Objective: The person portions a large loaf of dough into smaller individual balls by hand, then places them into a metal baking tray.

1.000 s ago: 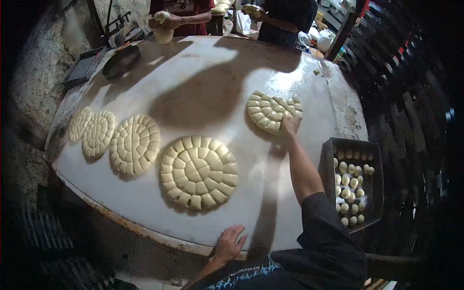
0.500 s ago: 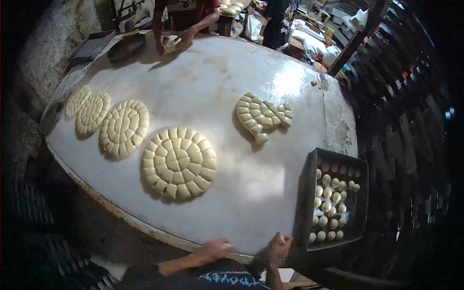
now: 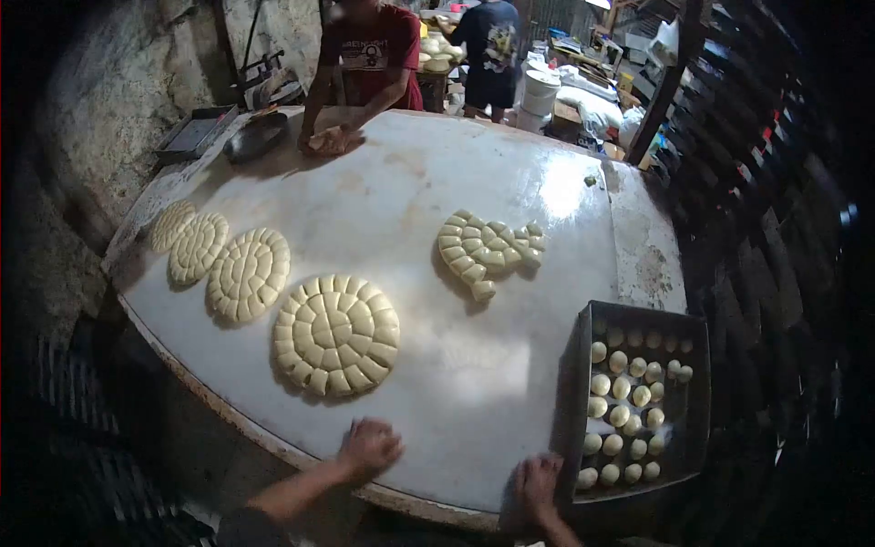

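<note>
My left hand (image 3: 370, 448) is curled closed over the near side of the table, just below the largest scored dough round (image 3: 337, 335). My right hand (image 3: 540, 479) is also closed, resting at the table edge beside the left wall of a dark metal tray (image 3: 576, 401). Whatever either palm holds, if anything, is hidden by the fingers. Rows of small dough balls (image 3: 622, 388) sit inside the tray. Farther off lies a partly broken-up dough round (image 3: 488, 248), cut into blocks.
Smaller-looking scored dough rounds (image 3: 249, 275) line the table's left side. Across the marble-like table (image 3: 392, 201), a person in a red shirt (image 3: 374, 59) works dough by hand, near a dark round pan (image 3: 256, 137). Another person in dark clothes (image 3: 489, 55) stands behind.
My left hand has moved forward and left over the table, toward the large round. My right hand has shifted slightly down, staying by the tray. The camera view has tilted up.
</note>
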`<state>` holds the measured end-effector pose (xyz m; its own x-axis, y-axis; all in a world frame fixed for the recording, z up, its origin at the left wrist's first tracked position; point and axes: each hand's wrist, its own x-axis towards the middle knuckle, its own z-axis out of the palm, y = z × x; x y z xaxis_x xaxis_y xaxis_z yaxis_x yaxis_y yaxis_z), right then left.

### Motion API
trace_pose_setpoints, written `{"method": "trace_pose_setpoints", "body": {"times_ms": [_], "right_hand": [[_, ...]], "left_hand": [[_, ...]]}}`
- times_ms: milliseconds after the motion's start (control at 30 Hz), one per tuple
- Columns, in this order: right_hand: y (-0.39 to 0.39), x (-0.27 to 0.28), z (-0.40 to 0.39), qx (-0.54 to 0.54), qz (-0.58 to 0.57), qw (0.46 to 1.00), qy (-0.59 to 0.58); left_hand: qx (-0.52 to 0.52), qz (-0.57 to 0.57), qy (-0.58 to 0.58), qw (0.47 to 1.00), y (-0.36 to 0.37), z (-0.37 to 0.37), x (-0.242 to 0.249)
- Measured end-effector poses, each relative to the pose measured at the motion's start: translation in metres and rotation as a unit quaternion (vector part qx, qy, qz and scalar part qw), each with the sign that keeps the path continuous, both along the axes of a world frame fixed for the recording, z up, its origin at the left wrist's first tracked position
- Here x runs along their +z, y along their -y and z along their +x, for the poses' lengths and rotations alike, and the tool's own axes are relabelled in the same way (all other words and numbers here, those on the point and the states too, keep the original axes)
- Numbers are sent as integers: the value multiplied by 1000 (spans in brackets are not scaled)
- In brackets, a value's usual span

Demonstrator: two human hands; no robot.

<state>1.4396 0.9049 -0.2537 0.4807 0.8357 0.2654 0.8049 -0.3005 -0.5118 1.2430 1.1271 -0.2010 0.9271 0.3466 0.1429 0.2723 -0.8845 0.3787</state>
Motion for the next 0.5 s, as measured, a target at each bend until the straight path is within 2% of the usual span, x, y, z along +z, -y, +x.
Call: {"method": "trace_pose_setpoints", "body": {"times_ms": [67, 100, 133, 167, 200, 233, 267, 300, 333, 367, 400, 433, 467, 500], "right_hand": [[-29, 15, 14, -68, -7, 998, -18], [-39, 17, 19, -101, -5, 995, -20], [-42, 6, -2, -71, -18, 995, -60], [-22, 5, -25, -30, 5, 999, -44], [-7, 13, -42, 10, 28, 999, -25], [9, 24, -33, -5, 25, 999, -23], [35, 35, -15, 14, -50, 999, -15], [49, 41, -8, 35, -124, 992, -10], [34, 36, -7, 21, -124, 992, -16], [3, 24, 1, -34, -62, 997, -29], [-30, 12, 12, -93, 2, 995, -37], [-50, 10, 13, -155, 64, 985, -44], [-56, 23, -3, -85, 40, 992, -89], [-39, 18, -27, -47, 34, 996, -61]], "left_hand": [[-101, 51, 77, 991, -24, 55, -9], [-74, 13, 100, 992, -12, 81, -24], [-50, -30, 120, 991, 10, 93, -37], [-101, -148, 79, 981, 32, 84, -36], [-153, -146, 67, 975, 43, 62, -23], [-162, -173, 105, 966, 37, 37, -37], [-169, -200, 139, 955, 22, 12, -48], [-185, -96, -12, 978, -5, 6, -43], [-197, 18, -162, 967, -33, 13, -33], [-47, 2, 62, 997, -36, 37, -35], [-69, 1, 59, 996, -25, 66, -24], [-54, -50, 112, 991, -6, 95, -11], [-43, -105, 157, 981, 6, 105, -4], [-123, -169, 74, 975, 16, 86, -28]]}}
